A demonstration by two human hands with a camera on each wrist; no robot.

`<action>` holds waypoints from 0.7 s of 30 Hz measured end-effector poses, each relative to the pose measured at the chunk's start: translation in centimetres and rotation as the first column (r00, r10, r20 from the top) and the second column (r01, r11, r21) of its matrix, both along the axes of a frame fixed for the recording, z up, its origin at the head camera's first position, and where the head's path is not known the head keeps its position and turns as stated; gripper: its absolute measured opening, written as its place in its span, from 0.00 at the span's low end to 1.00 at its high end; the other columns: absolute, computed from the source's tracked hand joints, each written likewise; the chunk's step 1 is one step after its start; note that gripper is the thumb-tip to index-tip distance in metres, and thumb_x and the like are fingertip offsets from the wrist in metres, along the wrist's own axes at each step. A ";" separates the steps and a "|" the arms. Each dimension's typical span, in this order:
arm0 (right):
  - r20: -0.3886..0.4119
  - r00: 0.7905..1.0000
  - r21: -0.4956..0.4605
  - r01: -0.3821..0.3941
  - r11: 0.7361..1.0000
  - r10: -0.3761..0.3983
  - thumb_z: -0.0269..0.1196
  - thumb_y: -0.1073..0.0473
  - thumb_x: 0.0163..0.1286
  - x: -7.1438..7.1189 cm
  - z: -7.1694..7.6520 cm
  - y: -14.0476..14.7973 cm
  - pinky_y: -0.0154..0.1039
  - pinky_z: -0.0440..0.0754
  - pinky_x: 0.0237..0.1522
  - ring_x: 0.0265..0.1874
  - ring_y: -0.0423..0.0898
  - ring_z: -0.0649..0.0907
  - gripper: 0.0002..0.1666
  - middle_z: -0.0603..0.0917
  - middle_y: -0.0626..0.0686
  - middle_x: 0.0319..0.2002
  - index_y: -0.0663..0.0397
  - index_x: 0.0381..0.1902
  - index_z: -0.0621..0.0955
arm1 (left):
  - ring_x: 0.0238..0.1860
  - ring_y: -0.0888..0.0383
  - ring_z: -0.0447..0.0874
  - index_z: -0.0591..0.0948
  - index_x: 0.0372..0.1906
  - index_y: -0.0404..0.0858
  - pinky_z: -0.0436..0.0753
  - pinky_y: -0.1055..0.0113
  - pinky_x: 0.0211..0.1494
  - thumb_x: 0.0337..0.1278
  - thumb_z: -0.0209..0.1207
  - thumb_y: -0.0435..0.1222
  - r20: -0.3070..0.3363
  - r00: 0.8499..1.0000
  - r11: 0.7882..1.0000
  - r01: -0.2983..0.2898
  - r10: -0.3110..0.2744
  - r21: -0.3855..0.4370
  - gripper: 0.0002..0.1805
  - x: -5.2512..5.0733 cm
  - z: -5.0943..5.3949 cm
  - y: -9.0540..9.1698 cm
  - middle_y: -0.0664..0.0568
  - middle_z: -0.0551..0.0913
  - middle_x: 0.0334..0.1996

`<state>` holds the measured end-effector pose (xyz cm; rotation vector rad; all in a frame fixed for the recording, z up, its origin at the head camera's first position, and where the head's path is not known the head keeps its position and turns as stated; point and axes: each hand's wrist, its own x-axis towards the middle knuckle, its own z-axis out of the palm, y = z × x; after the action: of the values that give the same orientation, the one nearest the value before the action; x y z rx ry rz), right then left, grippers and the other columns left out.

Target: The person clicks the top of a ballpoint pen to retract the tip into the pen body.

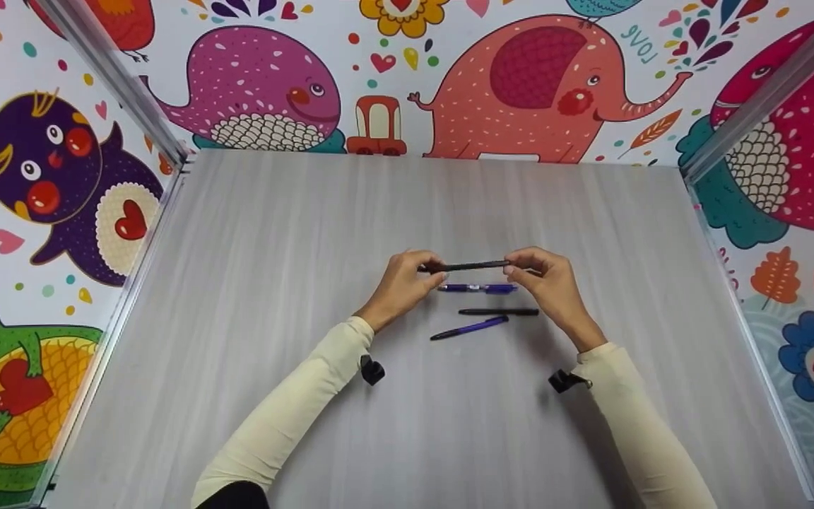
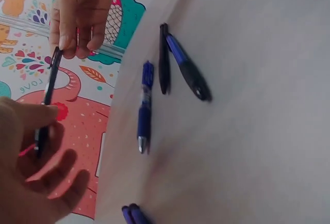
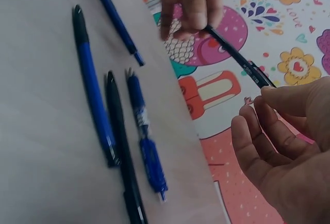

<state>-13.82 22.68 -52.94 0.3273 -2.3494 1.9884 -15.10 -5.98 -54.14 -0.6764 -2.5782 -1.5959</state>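
Aloft, black pen (image 1: 475, 266) inside table edges (image 1: 379, 160).

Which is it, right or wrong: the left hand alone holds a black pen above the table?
Wrong on "alone": in the head view the right hand also holds the black pen, at the end opposite the left hand. Above the table is right.
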 end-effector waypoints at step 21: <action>0.059 0.997 0.218 0.037 0.975 -0.051 0.75 0.68 0.73 -2.3 -3.3 1.1 0.27 0.83 0.43 0.46 0.61 0.86 0.10 0.90 0.65 0.50 0.66 0.50 0.91 | 0.60 0.46 0.81 0.94 0.47 0.36 0.80 0.51 0.66 0.68 0.75 0.35 -0.182 0.982 0.992 0.029 -0.051 -0.123 0.08 -4.3 -3.5 -0.8 0.46 0.90 0.54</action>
<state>-16.10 23.78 -56.22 0.2201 -2.5951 1.7522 -19.36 -6.77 -57.59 -0.8467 -2.5544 -1.3252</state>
